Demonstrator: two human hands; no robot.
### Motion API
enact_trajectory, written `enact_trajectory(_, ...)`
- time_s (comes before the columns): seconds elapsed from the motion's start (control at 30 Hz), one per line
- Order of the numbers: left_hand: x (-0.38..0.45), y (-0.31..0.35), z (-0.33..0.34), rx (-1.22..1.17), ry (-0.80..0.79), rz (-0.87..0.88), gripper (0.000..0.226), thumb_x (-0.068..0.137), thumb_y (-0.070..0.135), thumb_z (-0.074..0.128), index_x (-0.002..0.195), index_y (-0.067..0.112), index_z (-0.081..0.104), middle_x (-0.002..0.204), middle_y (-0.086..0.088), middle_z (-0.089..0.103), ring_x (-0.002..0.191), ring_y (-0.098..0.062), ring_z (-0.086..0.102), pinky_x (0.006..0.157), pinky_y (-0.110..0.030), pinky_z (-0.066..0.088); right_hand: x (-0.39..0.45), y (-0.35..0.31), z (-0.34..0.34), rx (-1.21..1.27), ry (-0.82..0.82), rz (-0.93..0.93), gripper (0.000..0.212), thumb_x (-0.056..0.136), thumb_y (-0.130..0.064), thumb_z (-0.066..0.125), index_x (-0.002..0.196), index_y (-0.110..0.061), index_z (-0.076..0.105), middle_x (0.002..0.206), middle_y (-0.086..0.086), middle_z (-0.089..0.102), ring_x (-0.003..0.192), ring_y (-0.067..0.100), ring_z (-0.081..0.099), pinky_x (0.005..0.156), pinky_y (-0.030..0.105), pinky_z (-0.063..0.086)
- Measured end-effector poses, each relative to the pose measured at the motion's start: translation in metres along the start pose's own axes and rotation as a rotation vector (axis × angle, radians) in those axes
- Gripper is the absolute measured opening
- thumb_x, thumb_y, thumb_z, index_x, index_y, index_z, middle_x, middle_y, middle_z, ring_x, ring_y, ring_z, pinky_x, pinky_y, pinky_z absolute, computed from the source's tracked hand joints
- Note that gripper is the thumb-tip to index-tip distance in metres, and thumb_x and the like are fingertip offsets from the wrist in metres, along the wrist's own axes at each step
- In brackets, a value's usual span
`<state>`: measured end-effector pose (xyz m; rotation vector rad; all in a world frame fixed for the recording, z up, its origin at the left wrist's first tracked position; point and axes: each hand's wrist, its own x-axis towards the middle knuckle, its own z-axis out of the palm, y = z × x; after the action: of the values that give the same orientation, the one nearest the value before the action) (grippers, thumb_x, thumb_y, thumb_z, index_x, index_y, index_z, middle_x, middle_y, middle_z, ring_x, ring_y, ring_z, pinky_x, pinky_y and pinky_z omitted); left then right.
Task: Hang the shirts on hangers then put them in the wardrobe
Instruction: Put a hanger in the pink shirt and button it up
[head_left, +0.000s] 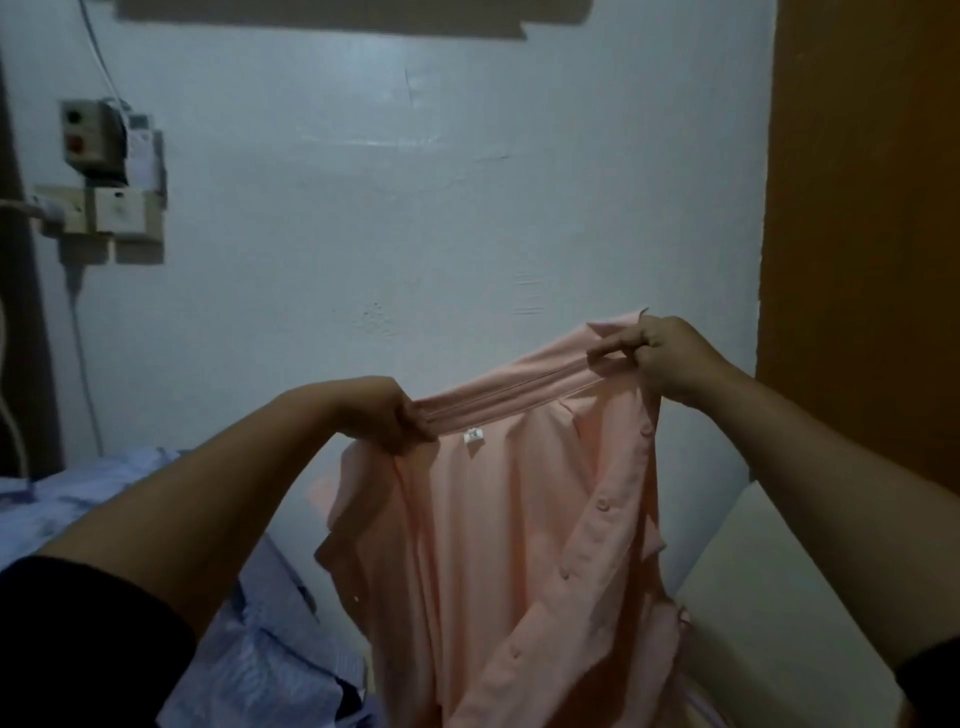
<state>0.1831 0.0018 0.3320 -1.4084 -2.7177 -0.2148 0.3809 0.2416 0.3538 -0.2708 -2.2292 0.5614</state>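
The left hand (387, 415) and right hand (660, 358) each pinch an end of the collar of a soft, wrinkled peach shirt (519, 545) hanging mid-frame before a pale wall (415, 208), crumpled lilac cloth (260, 649) at lower left, switch boxes (111, 176) at upper left.

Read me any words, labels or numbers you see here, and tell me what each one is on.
Nothing here is legible.
Small white tag inside the collar of the pink shirt: print too small and blurred to read.
Switch box on the wall: two round buttons, no readable marking.
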Motion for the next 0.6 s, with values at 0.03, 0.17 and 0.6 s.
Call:
enact_trajectory(0.03, -0.006, 0.002, -0.009, 0.029, 0.022, -0.011, 0.044, 0.082, 0.009, 0.07, 0.12, 0.029, 0.066, 0.111, 0.009, 0.067, 0.1, -0.009, 0.058, 0.082, -0.015, 0.038, -0.002, -0.004, -0.003, 0.013, 0.013, -0.011, 0.048, 0.087, 0.018, 0.036, 0.114, -0.006, 0.067, 0.133, 0.007, 0.054, 0.109, 0.02, 0.053, 0.077, 0.014, 0.044)
enact_trajectory(0.17, -0.029, 0.007, -0.042, 0.185, 0.155, -0.104, 0.038, 0.081, 0.021, 0.071, 0.114, 0.04, 0.068, 0.106, 0.011, 0.068, 0.102, -0.012, 0.059, 0.098, -0.029, 0.038, -0.011, -0.02, -0.018, 0.11, 0.085, -0.074, 0.065, 0.08, 0.021, 0.028, 0.125, -0.014, 0.061, 0.125, 0.001, 0.059, 0.112, 0.012, 0.052, 0.072, 0.001, 0.041)
enact_trajectory(0.6, -0.09, 0.022, -0.106, 0.021, 0.447, -0.165, 0.015, 0.082, 0.019, 0.071, 0.096, 0.021, 0.077, 0.097, -0.003, 0.071, 0.075, -0.022, 0.063, 0.074, -0.028, 0.047, -0.035, -0.053, -0.077, -0.151, 0.203, -0.212, 0.039, 0.088, 0.012, 0.042, 0.113, -0.005, 0.067, 0.125, 0.012, 0.057, 0.115, 0.025, 0.052, 0.086, 0.009, 0.03)
